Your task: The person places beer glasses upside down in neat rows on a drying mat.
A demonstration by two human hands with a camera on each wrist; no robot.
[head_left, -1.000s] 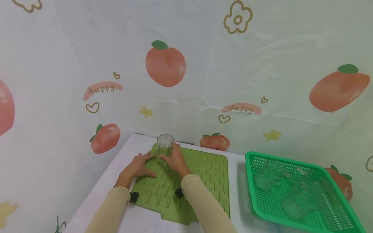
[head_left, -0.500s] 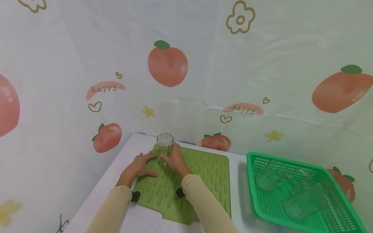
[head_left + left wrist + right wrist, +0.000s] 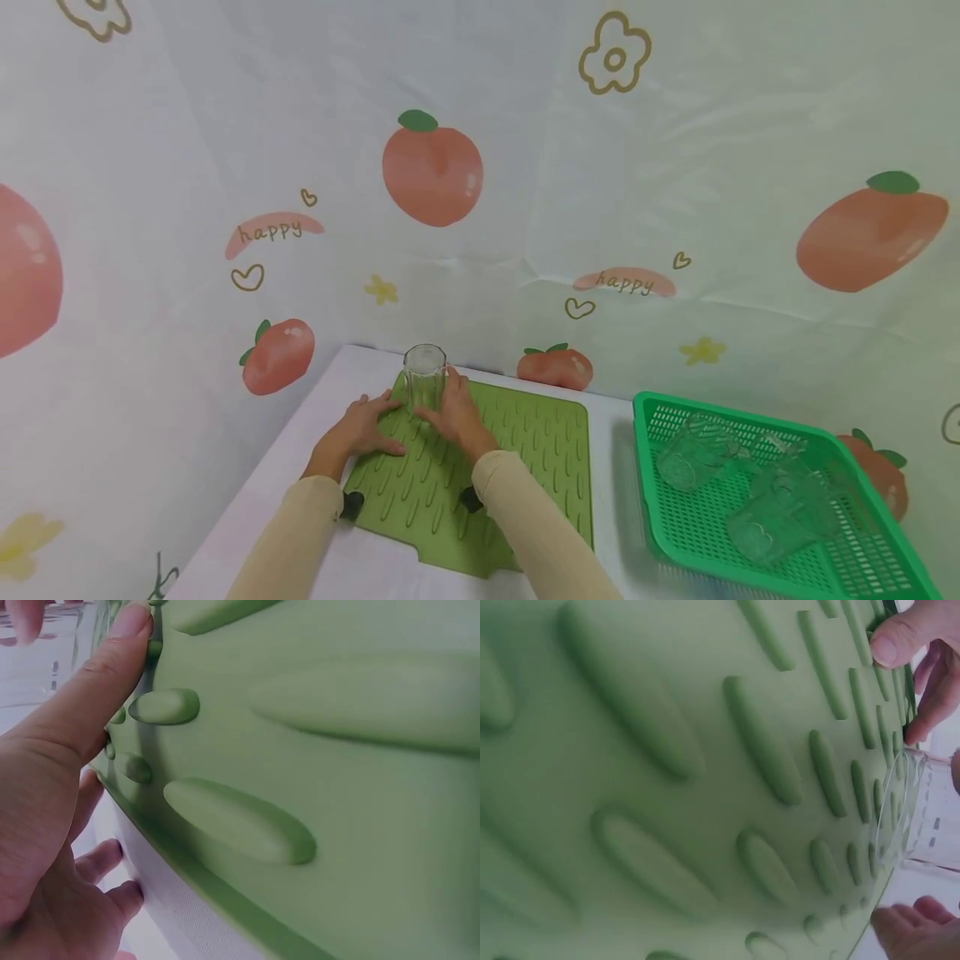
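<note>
A clear drinking glass stands at the far left part of the green ridged mat. My right hand is around its near right side, thumb in front. In the right wrist view, a gap shows between the glass and the lower fingers. My left hand lies at the mat's left edge with thumb and fingers spread. In the left wrist view, its thumb extends over the mat's ridges, while other fingers reach past the edge.
To the right stands a green plastic basket with several clear glass vessels lying in it. The white table meets a fruit-printed backdrop just behind the mat.
My right hand's fingers and thumb have loosened slightly from the glass, and the hand has shifted a little right. The glass and left hand stay in place.
</note>
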